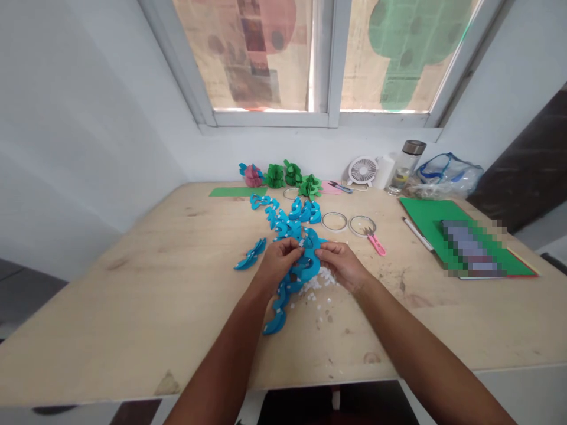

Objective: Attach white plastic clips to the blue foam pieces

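Both hands meet over the middle of the table at a blue scalloped paper cutout (311, 268) dotted with small white pieces. My left hand (281, 260) pinches its left side, close to a small white piece. At the right edge, the thumb and fingers of my right hand (341, 262) are closed on the same cutout. More blue folded paper pieces (278, 313) trail below it, and others (305, 211) are spread behind. A separate blue piece (250, 255) lies left of my left hand. Tiny white scraps (325, 277) are scattered beneath my right hand.
Green paper flowers (292, 172) and a pink one (254, 176) stand by the wall. Tape rolls (334, 221) and pink-handled snips (375, 242) lie right of centre. A small fan (362, 171), a glass bottle (405, 168) and green sheets (427, 212) occupy the right side.
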`<state>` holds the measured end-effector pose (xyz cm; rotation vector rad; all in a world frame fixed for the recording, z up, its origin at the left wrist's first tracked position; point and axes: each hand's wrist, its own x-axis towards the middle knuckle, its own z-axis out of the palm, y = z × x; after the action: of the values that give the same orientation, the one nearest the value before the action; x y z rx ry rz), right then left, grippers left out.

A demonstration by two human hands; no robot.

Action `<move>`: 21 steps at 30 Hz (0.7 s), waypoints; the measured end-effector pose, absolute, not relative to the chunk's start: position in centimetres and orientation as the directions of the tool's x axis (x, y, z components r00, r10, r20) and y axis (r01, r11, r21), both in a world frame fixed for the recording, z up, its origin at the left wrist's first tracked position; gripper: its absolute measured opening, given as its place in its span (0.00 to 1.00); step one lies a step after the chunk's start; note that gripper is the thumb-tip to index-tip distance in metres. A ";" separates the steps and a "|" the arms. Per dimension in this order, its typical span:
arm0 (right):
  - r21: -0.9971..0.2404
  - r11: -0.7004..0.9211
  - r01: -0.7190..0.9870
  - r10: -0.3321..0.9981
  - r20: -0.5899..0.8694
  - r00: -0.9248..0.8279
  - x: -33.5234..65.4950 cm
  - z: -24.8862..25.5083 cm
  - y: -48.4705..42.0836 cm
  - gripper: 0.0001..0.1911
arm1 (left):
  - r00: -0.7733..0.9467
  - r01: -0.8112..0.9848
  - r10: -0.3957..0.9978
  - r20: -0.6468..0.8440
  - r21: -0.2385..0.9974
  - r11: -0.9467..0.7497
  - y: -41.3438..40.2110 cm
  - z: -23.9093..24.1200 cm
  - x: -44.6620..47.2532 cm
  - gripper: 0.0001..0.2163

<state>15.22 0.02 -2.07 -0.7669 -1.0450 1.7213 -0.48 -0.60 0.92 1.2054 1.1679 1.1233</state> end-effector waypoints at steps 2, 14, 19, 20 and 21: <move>-0.905 -0.183 -0.384 0.932 -0.035 -0.362 15.2 -2.2 0.0 0.09 | 0.070 -0.032 0.997 -0.033 0.999 0.035 -0.6 0.9 -0.7 0.10; -0.941 -0.164 -0.297 0.949 -0.068 -0.309 15.5 -2.9 0.6 0.10 | 0.004 -0.281 0.990 -0.143 0.950 0.138 -0.5 1.2 -2.2 0.14; -0.969 -0.141 -0.203 0.948 -0.073 -0.309 15.4 -3.1 0.6 0.14 | 0.075 -0.326 0.987 -0.140 0.932 0.157 -1.0 1.2 -1.4 0.12; -0.973 -0.133 -0.189 0.949 -0.070 -0.306 15.3 -3.1 0.5 0.14 | 0.074 -0.324 0.988 -0.133 0.934 0.150 -1.0 1.1 -1.1 0.12; -0.976 -0.126 -0.177 0.950 -0.067 -0.305 15.2 -3.0 0.4 0.15 | 0.069 -0.313 0.989 -0.128 0.939 0.143 -1.1 0.9 -0.9 0.12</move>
<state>15.21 0.44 -3.01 -0.9732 -1.2240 1.5887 -0.86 -1.06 0.94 0.8959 0.9992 1.2100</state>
